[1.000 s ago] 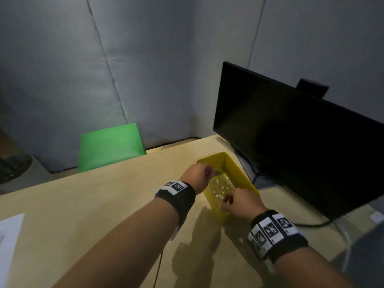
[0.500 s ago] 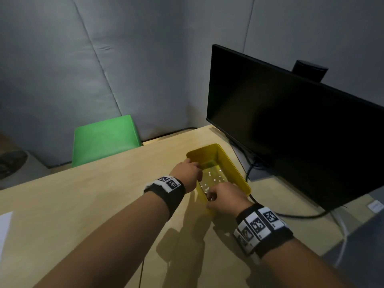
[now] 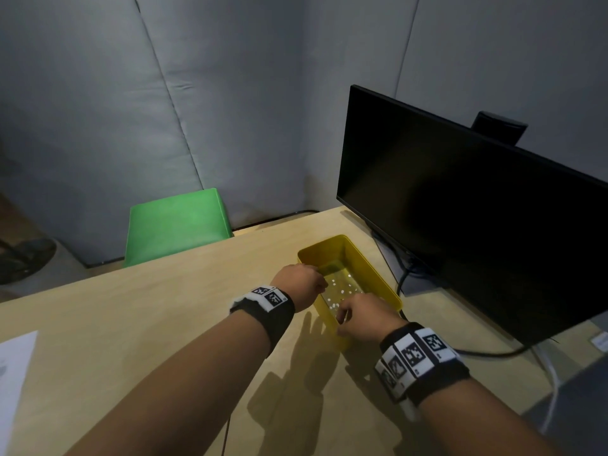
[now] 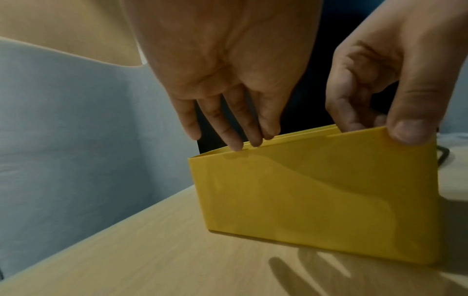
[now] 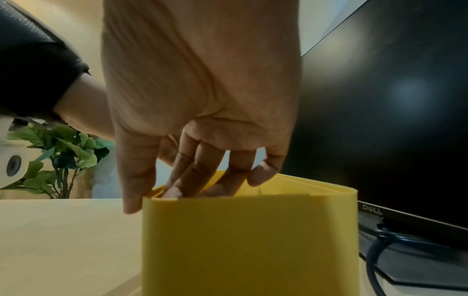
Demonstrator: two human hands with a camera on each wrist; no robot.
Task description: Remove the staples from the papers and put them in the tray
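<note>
A yellow plastic tray (image 3: 375,271) stands on the wooden table in front of the monitor, with small pale specks (image 3: 342,287) scattered on its floor. My left hand (image 3: 301,284) reaches over the tray's left wall. Its straight fingers (image 4: 238,140) touch the rim of the tray (image 4: 316,190). My right hand (image 3: 362,314) grips the near wall of the tray (image 5: 248,240), thumb (image 5: 134,190) outside and fingers inside. A white paper (image 3: 13,366) lies at the table's far left edge. No staple shows in either hand.
A black Dell monitor (image 3: 460,225) stands just right of the tray, and its cable (image 3: 487,352) runs along the table behind my right wrist. A green seat (image 3: 177,225) is beyond the table's far edge. A leafy plant (image 5: 63,152) stands off to the left.
My left hand has come down from above the tray's far left corner onto its left rim. My right hand stays at the near wall.
</note>
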